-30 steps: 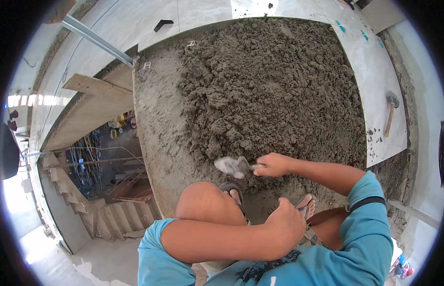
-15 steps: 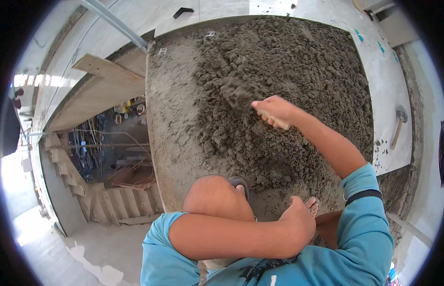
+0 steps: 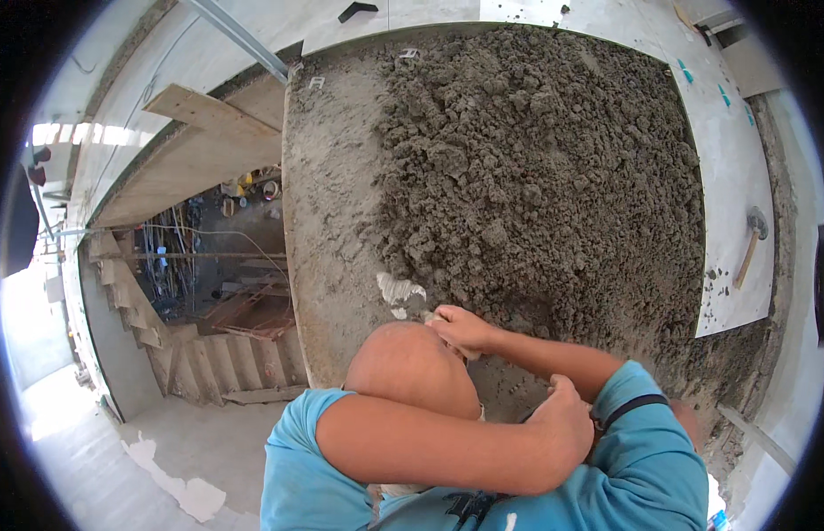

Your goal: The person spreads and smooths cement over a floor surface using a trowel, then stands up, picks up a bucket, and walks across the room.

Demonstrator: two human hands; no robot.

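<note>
Right hand point(image 3: 461, 329): closed around the handle of a trowel point(image 3: 400, 289), just past the raised knee point(image 3: 412, 370); fingers wrapped tight, handle itself hidden inside the fist.
Left hand point(image 3: 567, 416): curled shut, resting against the right upper arm at the blue sleeve point(image 3: 638, 416); forearm lying across the body below the knee; nothing visible inside the grip.
Trowel: one; pale metal blade sticking out to the left and away from the right hand, touching the near edge of the mortar.
Mortar heap point(image 3: 536, 177): one large mound of dark, lumpy grey mix, spread far beyond the right hand and filling most of the slab.
Smoothed strip point(image 3: 328, 221): one flatter, lighter band of mix along the left side of the heap, beside the slab's edge; trowel blade at the border between strip and lumps.
Hammer point(image 3: 750, 246): one, wooden handle, lying on the pale board far to the right, well apart from both hands.
Pale board point(image 3: 739, 159): one, right of the heap, dotted with small crumbs of mix.
Stairwell opening point(image 3: 208, 257): one, left of the slab, with concrete steps point(image 3: 164, 341) descending and clutter below.
Wooden plank point(image 3: 208, 111): one, lying over the upper edge of the opening.
</note>
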